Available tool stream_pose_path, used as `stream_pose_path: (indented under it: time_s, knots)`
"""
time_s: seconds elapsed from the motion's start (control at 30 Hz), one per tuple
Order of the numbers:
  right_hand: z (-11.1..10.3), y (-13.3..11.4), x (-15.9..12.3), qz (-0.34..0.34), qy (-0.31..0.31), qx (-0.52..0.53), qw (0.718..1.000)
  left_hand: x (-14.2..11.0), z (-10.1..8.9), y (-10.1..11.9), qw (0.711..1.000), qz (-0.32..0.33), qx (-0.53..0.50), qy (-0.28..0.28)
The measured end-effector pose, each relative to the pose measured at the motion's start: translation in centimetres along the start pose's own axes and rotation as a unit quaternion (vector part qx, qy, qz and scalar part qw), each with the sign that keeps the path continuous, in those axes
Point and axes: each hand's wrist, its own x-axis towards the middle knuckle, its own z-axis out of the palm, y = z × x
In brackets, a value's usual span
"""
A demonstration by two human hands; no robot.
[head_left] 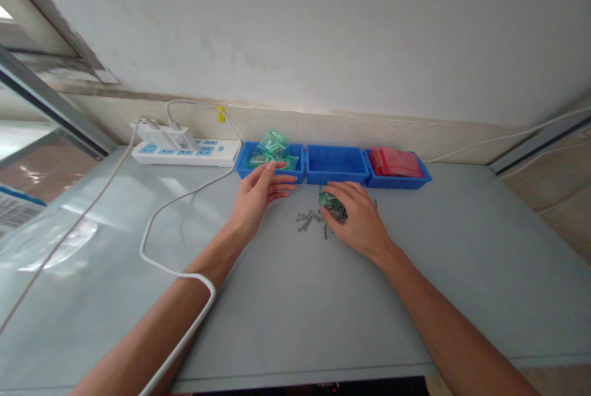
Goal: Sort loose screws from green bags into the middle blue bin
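My left hand (261,193) is held in front of the left blue bin (244,168), fingers stretched out and apart, with nothing in them. Inside that bin lie green plastic bags (276,146) with small metal pieces showing through. My right hand (355,214) curls its thumb and fingers around a small green plastic bag (327,199) low over the table. Loose metal screws (307,219) are scattered beside and beneath it, and the hand hides part of the pile.
A middle blue bin (337,165) stands against the wall, beside a right bin (398,183) holding red plastic bags (397,162). A white power strip (187,153) with plugged-in adapters is at the left. A white cable (159,211) crosses my left forearm. Clear plastic (64,242) lies far left.
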Motion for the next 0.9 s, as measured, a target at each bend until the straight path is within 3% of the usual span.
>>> stream_pose_path:
  time_s: [0.13, 0.27, 0.4, 0.73, 0.9]
  knots:
    - [0.6, 0.1, -0.2, -0.003, -0.047, -0.027, 0.999, -0.6, 0.5, -0.7, 0.992, 0.042, 0.1, -0.068]
    - [0.6, 0.3, 0.0, -0.006, -0.045, -0.005, 0.999, -1.0, 0.8, -0.9, 0.976, 0.064, 0.171, -0.115]
    - [0.7, 0.6, 0.0, -0.001, -0.03, 0.012, 0.999, -1.1, 0.7, -1.1, 0.964, 0.082, 0.221, -0.126]
    - [-0.3, -0.1, 0.2, -0.014, 0.129, 0.085, 0.988, -1.3, 0.3, -1.2, 0.911, 0.178, 0.357, -0.101]
    - [-0.5, -0.9, 0.2, 0.101, 0.145, 0.242, 0.954, -1.6, 0.6, -0.8, 0.919, 0.173, 0.329, -0.13]
